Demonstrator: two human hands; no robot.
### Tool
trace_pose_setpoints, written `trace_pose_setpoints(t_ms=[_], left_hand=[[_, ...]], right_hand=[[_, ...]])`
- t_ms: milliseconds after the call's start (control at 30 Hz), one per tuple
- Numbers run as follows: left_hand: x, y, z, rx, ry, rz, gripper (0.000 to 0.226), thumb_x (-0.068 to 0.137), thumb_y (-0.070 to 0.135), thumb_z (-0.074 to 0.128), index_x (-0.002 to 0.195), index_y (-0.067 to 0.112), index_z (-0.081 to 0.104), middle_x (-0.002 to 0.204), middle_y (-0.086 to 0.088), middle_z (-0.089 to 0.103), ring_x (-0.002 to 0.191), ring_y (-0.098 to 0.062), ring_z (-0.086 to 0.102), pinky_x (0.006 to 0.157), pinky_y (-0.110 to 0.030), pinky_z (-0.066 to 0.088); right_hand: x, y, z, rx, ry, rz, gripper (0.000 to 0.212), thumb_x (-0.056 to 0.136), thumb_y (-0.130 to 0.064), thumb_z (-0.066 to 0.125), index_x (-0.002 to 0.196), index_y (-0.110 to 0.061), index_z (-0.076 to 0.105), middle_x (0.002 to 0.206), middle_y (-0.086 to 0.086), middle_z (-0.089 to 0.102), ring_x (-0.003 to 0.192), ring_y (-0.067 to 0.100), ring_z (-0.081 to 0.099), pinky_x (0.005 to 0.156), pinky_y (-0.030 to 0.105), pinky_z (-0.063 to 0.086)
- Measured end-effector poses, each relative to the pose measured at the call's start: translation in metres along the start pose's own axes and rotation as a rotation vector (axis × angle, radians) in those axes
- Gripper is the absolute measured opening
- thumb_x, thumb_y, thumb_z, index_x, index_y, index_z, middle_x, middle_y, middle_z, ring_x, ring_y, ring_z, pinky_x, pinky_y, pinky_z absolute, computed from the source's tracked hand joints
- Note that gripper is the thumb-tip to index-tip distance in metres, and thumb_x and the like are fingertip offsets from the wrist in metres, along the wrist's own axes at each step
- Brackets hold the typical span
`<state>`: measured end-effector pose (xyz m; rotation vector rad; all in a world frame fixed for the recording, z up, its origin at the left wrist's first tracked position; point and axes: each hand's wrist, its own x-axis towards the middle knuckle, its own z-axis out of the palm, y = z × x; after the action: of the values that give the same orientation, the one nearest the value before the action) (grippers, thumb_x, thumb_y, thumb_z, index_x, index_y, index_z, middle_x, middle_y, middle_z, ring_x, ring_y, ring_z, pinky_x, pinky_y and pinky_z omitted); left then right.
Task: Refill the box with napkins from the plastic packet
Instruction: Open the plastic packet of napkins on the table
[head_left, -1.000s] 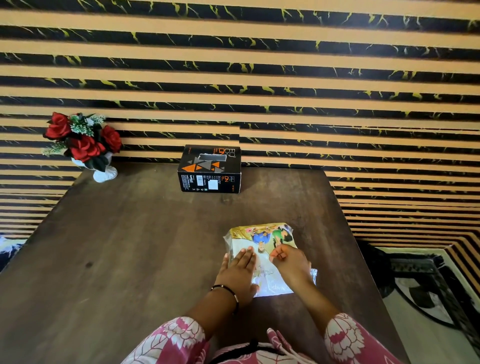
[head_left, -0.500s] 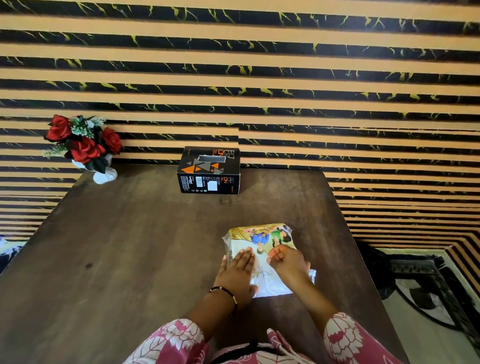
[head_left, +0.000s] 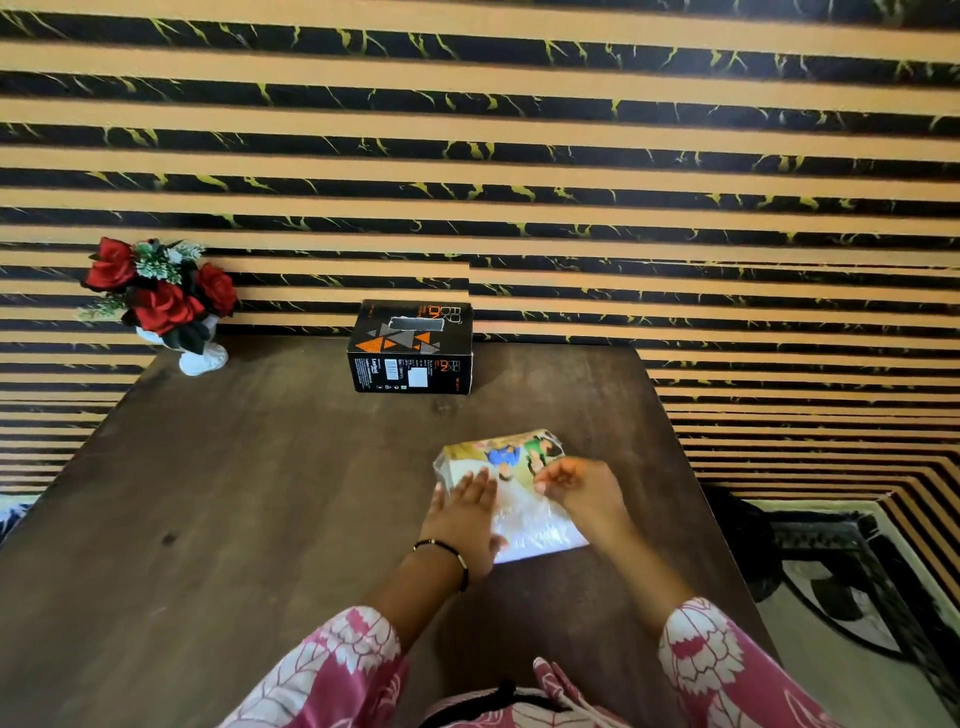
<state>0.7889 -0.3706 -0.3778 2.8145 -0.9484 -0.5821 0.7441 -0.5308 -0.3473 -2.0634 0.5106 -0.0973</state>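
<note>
A plastic packet of napkins (head_left: 530, 525) with a colourful printed top lies flat on the dark wooden table (head_left: 249, 493), right of centre. My left hand (head_left: 465, 514) rests flat on the packet's left part, fingers straight and together. My right hand (head_left: 582, 488) is curled over the packet's top right, fingertips pinched at the plastic film. A black napkin box (head_left: 413, 348) with orange triangles and a slot on top stands at the table's far edge, well beyond both hands.
A white vase of red roses (head_left: 166, 301) stands at the table's far left corner. A striped orange and black wall rises right behind the table. The table's right edge drops to a patterned rug (head_left: 857, 587) on the floor.
My right hand has lifted slightly and shifted toward the packet's printed top, fingers pinching. My left hand stays pressed on the packet. The box has not moved.
</note>
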Motion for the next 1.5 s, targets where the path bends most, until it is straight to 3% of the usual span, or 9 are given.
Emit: trace_pose_setpoints(t_ms=[167, 300, 433, 667, 867, 1133, 1267, 1400, 1500], left_hand=[[0.006, 0.003, -0.025, -0.137, 0.11, -0.038, 0.078, 0.086, 0.044, 0.053, 0.146, 0.015, 0.012, 0.154, -0.006, 0.021, 0.141, -0.024, 0.02, 0.115, -0.046, 0.009], [-0.008, 0.009, -0.019, -0.163, 0.113, 0.049, 0.064, 0.084, 0.051, 0.053, 0.137, 0.021, 0.036, 0.142, -0.003, 0.044, 0.128, -0.025, 0.041, 0.107, -0.038, 0.03], [-0.016, 0.015, 0.001, -0.115, 0.032, 0.063, 0.052, 0.089, 0.044, 0.048, 0.133, 0.019, 0.041, 0.138, -0.004, 0.045, 0.124, -0.026, 0.044, 0.102, -0.037, 0.04], [-0.019, 0.023, 0.021, -0.032, 0.053, 0.08, 0.049, 0.085, 0.039, 0.052, 0.129, 0.018, 0.043, 0.135, -0.002, 0.043, 0.123, -0.027, 0.041, 0.099, -0.042, 0.041], [-0.016, 0.022, 0.023, 0.051, 0.032, 0.093, 0.034, 0.087, 0.026, 0.051, 0.12, 0.017, 0.048, 0.125, -0.007, 0.045, 0.117, -0.029, 0.042, 0.092, -0.042, 0.042], [-0.011, 0.02, 0.011, -0.158, 0.151, 0.049, 0.015, 0.089, 0.027, 0.046, 0.095, 0.02, 0.058, 0.101, -0.006, 0.057, 0.093, -0.028, 0.058, 0.068, -0.031, 0.044], [-0.015, 0.022, 0.006, -0.269, 0.213, 0.061, 0.019, 0.089, 0.024, 0.044, 0.099, 0.022, 0.06, 0.103, -0.003, 0.06, 0.093, -0.026, 0.058, 0.075, -0.035, 0.051], [-0.017, 0.027, 0.0, -0.385, 0.262, 0.065, 0.019, 0.084, 0.02, 0.046, 0.089, 0.025, 0.063, 0.098, 0.001, 0.064, 0.09, -0.02, 0.059, 0.077, -0.034, 0.051], [-0.021, 0.03, -0.005, -0.42, 0.279, 0.072, 0.017, 0.083, 0.021, 0.047, 0.085, 0.026, 0.064, 0.096, 0.004, 0.066, 0.088, -0.015, 0.059, 0.077, -0.03, 0.05]], right_hand=[[-0.01, -0.016, -0.014, -0.067, 0.006, -0.113, 0.007, 0.076, -0.007, 0.071, 0.077, -0.013, 0.074, 0.072, -0.012, 0.066, 0.068, -0.003, 0.059, 0.067, 0.003, 0.042], [-0.044, 0.007, -0.017, -0.279, -0.108, -0.197, 0.012, 0.081, -0.006, 0.064, 0.084, -0.012, 0.074, 0.082, -0.012, 0.067, 0.074, -0.002, 0.057, 0.071, -0.003, 0.037], [-0.071, 0.045, -0.006, -0.408, -0.266, -0.179, 0.017, 0.08, -0.008, 0.06, 0.082, -0.018, 0.074, 0.083, -0.011, 0.068, 0.079, 0.0, 0.058, 0.075, 0.015, 0.044], [-0.077, 0.057, 0.007, -0.453, -0.134, -0.185, 0.019, 0.085, -0.012, 0.054, 0.098, -0.017, 0.067, 0.103, -0.003, 0.067, 0.095, 0.012, 0.06, 0.077, 0.017, 0.042], [-0.083, 0.066, 0.02, -0.581, -0.274, -0.143, 0.032, 0.086, -0.014, 0.046, 0.114, -0.022, 0.06, 0.123, -0.002, 0.058, 0.115, 0.019, 0.051, 0.092, 0.029, 0.043], [-0.078, 0.069, 0.025, -0.666, -0.308, -0.109, 0.022, 0.086, -0.021, 0.043, 0.095, -0.022, 0.063, 0.107, 0.002, 0.062, 0.102, 0.023, 0.057, 0.082, 0.033, 0.047], [-0.07, 0.058, 0.034, -0.117, -0.202, 0.092, 0.018, 0.09, -0.008, 0.05, 0.099, -0.013, 0.065, 0.098, 0.008, 0.068, 0.081, 0.013, 0.063, 0.07, 0.017, 0.051], [-0.063, 0.05, 0.048, 0.828, -0.222, 0.449, 0.025, 0.088, 0.013, 0.045, 0.109, 0.003, 0.055, 0.095, 0.02, 0.061, 0.063, 0.019, 0.068, 0.057, 0.028, 0.058], [-0.059, 0.048, 0.05, 1.104, -0.095, 0.573, 0.021, 0.089, 0.013, 0.042, 0.104, 0.006, 0.055, 0.088, 0.021, 0.06, 0.057, 0.022, 0.067, 0.049, 0.028, 0.057]])
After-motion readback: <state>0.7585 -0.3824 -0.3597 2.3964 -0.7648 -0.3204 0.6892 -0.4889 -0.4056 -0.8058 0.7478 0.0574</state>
